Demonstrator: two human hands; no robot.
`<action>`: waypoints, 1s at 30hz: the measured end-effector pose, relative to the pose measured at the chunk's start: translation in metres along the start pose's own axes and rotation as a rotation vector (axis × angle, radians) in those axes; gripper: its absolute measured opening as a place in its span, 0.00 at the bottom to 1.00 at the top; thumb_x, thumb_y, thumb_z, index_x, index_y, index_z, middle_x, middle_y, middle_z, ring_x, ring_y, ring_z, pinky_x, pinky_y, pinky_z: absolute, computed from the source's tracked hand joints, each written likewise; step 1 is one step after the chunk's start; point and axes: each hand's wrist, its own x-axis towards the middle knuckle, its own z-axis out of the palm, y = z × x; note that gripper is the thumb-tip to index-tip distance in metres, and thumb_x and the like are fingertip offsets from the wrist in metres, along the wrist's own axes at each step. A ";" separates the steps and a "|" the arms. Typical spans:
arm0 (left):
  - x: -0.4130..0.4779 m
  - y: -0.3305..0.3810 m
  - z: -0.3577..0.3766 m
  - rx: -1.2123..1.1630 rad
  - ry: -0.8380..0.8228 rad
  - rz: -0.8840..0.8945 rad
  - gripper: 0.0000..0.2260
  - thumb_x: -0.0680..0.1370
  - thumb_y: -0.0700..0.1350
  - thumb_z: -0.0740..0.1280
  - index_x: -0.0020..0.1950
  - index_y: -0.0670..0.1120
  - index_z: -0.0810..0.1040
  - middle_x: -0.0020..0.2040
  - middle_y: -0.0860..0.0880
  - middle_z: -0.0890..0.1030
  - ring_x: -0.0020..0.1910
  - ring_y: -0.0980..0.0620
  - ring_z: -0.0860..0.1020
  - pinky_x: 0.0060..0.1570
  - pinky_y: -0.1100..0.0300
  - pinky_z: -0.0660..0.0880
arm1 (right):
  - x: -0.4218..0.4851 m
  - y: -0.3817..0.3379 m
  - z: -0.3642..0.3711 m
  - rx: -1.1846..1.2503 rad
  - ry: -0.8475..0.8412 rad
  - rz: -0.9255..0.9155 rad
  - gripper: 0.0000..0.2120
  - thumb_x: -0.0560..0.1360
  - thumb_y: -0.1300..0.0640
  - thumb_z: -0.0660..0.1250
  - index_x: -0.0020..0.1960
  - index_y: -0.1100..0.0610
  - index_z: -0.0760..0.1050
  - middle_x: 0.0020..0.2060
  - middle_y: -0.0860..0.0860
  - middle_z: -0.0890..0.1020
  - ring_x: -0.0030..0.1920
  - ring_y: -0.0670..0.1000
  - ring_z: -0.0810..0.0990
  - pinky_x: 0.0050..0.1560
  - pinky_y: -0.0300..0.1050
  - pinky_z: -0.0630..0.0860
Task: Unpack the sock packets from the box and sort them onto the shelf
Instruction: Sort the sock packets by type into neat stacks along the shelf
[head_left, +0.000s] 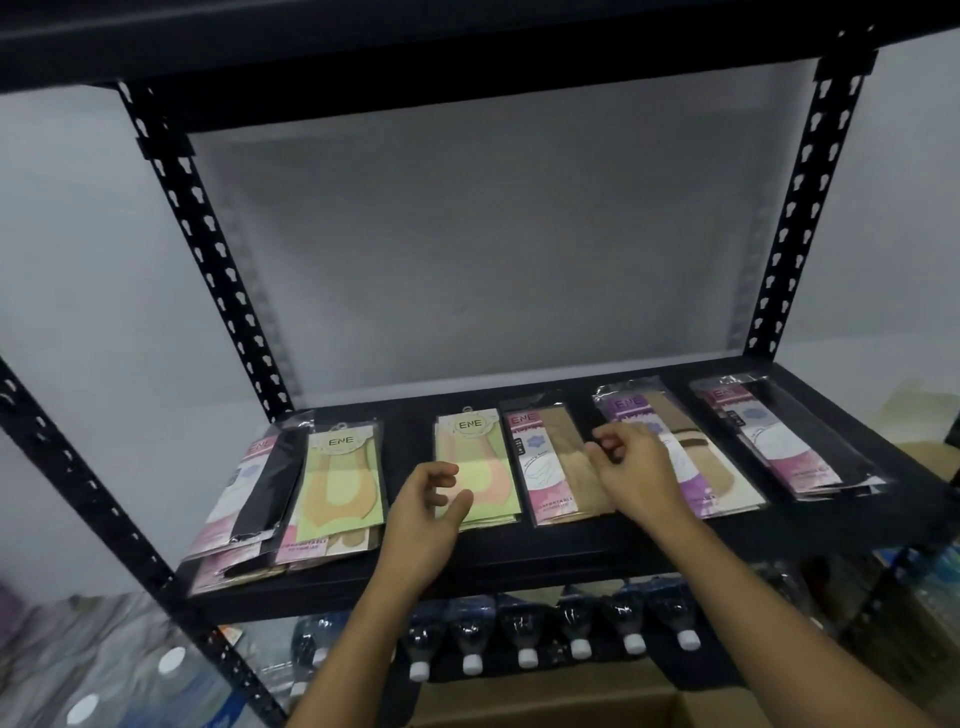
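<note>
At the bottom edge only a strip of the cardboard box (545, 699) shows, so whether packets are left inside cannot be told. Just past it, a row of capped bottles (524, 642) lies under the shelf (571, 553).

Both hands hover over the shelf's front half, and neither carries anything. The left hand (428, 504) has a slack grip, fingers loosely curled on nothing, above the near corner of the green stack (467, 441); whether it touches cannot be told. The right hand (634, 467) is the same - grip apart, over the pink-and-beige stack (550, 483) and the edge of the purple stack (727, 483).

The sock packets lie flat on the shelf in 4 fairly tidy stacks, the last being the pink-and-black stack (789, 447) at far right, plus 1 loose heap (291, 499) at far left where kinds overlap.

The step looks like squaring up what is laid down. To do it well:
- nudge each stack from both long sides so the edges sit flush;
- keep a gap between kinds;
- press lightly, since glossy sleeves probably slide;
- split the left heap by kind - it hangs nearest the front edge.
</note>
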 end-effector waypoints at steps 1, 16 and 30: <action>-0.001 -0.001 -0.003 0.023 0.012 0.011 0.11 0.76 0.44 0.70 0.56 0.55 0.75 0.53 0.53 0.79 0.51 0.54 0.77 0.48 0.63 0.74 | -0.007 -0.010 0.009 0.020 -0.042 -0.024 0.12 0.74 0.55 0.69 0.55 0.59 0.78 0.50 0.53 0.79 0.50 0.51 0.77 0.54 0.49 0.76; 0.000 -0.029 -0.102 0.277 0.326 0.009 0.12 0.75 0.46 0.70 0.57 0.53 0.75 0.56 0.54 0.76 0.58 0.51 0.75 0.57 0.52 0.74 | -0.053 -0.097 0.120 0.146 -0.312 -0.117 0.14 0.75 0.53 0.68 0.57 0.57 0.77 0.49 0.51 0.78 0.46 0.48 0.76 0.49 0.37 0.71; 0.027 -0.060 -0.164 0.702 0.381 -0.507 0.28 0.78 0.56 0.62 0.71 0.40 0.64 0.68 0.36 0.69 0.69 0.37 0.63 0.66 0.44 0.63 | -0.046 -0.137 0.193 -0.068 -0.544 -0.026 0.18 0.73 0.45 0.68 0.46 0.61 0.77 0.38 0.53 0.78 0.38 0.52 0.76 0.30 0.41 0.67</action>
